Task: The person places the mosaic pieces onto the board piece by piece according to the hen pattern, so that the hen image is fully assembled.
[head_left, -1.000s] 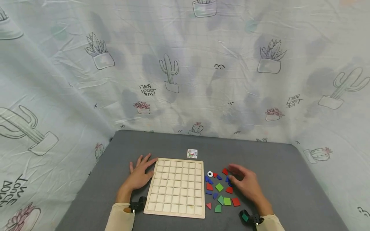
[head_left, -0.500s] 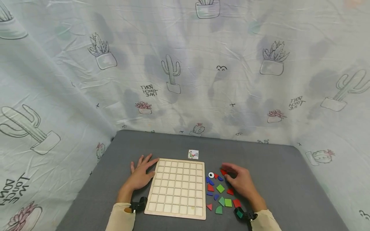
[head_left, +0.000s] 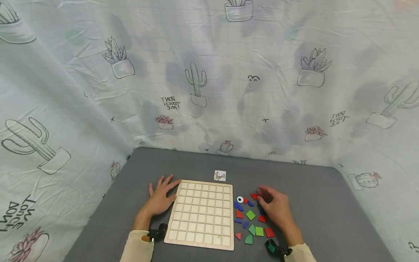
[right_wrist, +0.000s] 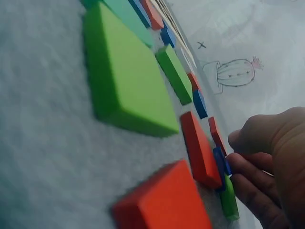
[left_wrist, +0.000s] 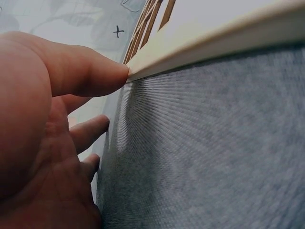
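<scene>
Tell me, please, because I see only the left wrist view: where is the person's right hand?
Observer: The right hand is beside flat coloured pieces, to the right of the light wooden grid board.
Operator: Thank you. Is some piece very close to it?
Observer: Yes. In the right wrist view, a small blue piece is close to its fingers; whether they touch it, I cannot tell.
Operator: And what lies beyond the board's far edge?
Observer: A small white card with a multicoloured printed picture, on the grey table.
</scene>
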`<state>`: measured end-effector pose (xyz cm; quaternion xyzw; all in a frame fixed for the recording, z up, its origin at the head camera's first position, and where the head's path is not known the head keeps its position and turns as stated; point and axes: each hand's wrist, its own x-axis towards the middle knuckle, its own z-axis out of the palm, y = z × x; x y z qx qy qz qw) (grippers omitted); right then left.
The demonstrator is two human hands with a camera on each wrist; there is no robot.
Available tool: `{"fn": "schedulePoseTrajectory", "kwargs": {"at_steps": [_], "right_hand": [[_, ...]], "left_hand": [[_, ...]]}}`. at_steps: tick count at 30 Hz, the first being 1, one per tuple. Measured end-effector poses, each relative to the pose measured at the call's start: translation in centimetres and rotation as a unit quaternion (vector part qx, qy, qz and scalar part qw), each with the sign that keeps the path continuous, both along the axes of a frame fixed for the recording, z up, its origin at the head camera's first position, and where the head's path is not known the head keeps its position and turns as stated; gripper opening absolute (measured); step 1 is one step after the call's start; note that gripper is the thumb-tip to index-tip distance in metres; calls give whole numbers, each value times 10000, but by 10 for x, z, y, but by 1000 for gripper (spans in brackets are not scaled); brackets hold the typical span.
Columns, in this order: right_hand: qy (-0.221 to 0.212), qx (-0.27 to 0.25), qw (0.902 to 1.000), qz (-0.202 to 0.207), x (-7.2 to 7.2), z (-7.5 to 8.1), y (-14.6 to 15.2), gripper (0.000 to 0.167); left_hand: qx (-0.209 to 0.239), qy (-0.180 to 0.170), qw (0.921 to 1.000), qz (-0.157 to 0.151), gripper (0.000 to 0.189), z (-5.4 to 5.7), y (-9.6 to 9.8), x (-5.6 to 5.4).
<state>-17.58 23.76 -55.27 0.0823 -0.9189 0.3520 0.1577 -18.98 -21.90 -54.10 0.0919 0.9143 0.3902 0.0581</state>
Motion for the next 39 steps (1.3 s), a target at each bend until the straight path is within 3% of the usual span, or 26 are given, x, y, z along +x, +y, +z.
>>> {"fn": "schedulePoseTrajectory", "kwargs": {"at_steps": [5,18,25,39], "right_hand": [[-15,92,10000,-29,3,3,-5,41],[-369,111,9984,416,-11,0,-21,46],[-401,147,9988,255,-10,0,-21,46],[-54,351,9990,256,-6,0,-17,44]], "left_hand": [[19,24,10000,-10,58,2,1,1],[29,38,10000,7,57,3,1,2],[-48,-15,10000,-3,58,1,1,0],[-8,29,10000,-1,57,0,1,0]]}}
